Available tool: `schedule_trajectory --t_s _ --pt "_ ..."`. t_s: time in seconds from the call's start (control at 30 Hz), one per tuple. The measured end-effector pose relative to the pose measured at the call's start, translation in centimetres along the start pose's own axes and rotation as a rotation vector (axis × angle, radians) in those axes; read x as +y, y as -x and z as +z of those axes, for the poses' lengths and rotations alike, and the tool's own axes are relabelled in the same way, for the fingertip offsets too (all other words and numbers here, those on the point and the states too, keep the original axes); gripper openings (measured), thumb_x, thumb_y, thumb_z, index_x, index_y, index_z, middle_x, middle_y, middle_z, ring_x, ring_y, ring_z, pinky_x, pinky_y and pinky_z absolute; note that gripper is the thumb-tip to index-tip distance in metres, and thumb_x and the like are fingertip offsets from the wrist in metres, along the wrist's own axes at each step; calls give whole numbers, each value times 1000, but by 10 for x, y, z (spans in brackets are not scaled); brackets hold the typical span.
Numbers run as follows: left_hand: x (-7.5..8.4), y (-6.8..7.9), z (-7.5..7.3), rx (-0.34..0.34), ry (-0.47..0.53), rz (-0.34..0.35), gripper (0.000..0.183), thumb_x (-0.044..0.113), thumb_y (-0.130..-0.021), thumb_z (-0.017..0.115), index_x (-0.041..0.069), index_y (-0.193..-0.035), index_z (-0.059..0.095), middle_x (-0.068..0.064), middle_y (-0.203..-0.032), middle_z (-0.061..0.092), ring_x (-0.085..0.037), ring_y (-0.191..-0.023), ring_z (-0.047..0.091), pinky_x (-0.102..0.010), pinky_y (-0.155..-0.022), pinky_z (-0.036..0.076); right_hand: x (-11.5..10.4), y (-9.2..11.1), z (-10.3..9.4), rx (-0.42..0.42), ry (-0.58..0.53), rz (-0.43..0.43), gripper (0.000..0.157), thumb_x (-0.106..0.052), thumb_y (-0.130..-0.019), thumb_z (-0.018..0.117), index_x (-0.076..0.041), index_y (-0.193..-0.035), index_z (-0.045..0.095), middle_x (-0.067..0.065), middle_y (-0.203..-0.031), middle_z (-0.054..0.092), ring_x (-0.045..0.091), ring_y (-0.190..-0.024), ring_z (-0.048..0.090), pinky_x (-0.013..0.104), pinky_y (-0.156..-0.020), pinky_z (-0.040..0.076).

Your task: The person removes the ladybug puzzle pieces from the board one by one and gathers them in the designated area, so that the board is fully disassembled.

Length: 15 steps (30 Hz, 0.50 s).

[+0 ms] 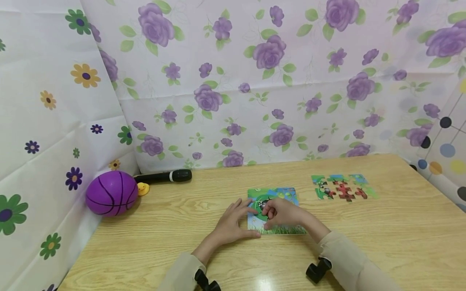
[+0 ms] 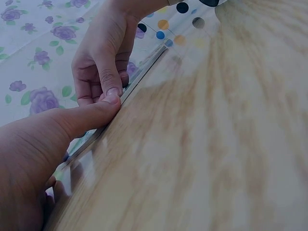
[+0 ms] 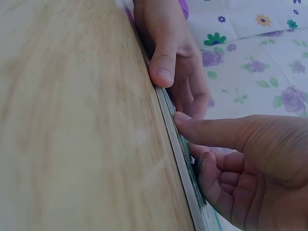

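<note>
A flat puzzle board [image 1: 287, 229] with a green and blue picture and a grass strip lies on the wooden table. My left hand [image 1: 233, 222] touches its left side, fingers spread and fairly straight, the thumb along the near edge. Over the middle of the board is my right hand [image 1: 285, 213], its fingers curled and its thumb [image 3: 211, 131] stretched toward the surface. The right fingertips meet the picture beside a dark insect figure; whether they pinch a piece is hidden. To the right lies a group of puzzle pieces [image 1: 343, 190], red, green and blue.
At the table's left stand a purple ball [image 1: 112, 193] with black lines and a small yellow duck [image 1: 143, 188]. Behind them lies a black microphone [image 1: 181, 175]. Flowered cloth [image 1: 233, 81] hangs along the back and left sides of the table [image 1: 174, 226].
</note>
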State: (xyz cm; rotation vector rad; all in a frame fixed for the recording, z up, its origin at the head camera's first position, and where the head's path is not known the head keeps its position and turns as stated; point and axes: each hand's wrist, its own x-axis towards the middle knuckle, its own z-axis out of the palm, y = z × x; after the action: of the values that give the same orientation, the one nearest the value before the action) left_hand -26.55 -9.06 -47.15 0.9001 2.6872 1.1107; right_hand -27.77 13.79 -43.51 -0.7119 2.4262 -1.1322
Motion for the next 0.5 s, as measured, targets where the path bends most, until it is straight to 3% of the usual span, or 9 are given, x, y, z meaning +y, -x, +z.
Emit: schedule_trajectory --t_s 0.17,0.5 --pt "0 0 -1 3 -9 -12 66 48 -77 79 20 -133 57 -2 -160 33 -38 -151 16 -62 -121 13 -2 0 1 -3 -15 18 32 -9 -83 76 4 -107 60 3 -83 53 13 -74 47 21 -63 44" --pt "-2 0 1 -1 -15 -18 67 48 -78 78 21 -135 56 0 -161 32 -37 -152 15 -64 -121 13 2 -1 2 0 -105 47 28 -5 -83 75 1 -103 55 3 -84 49 16 -77 45 21 -64 42"
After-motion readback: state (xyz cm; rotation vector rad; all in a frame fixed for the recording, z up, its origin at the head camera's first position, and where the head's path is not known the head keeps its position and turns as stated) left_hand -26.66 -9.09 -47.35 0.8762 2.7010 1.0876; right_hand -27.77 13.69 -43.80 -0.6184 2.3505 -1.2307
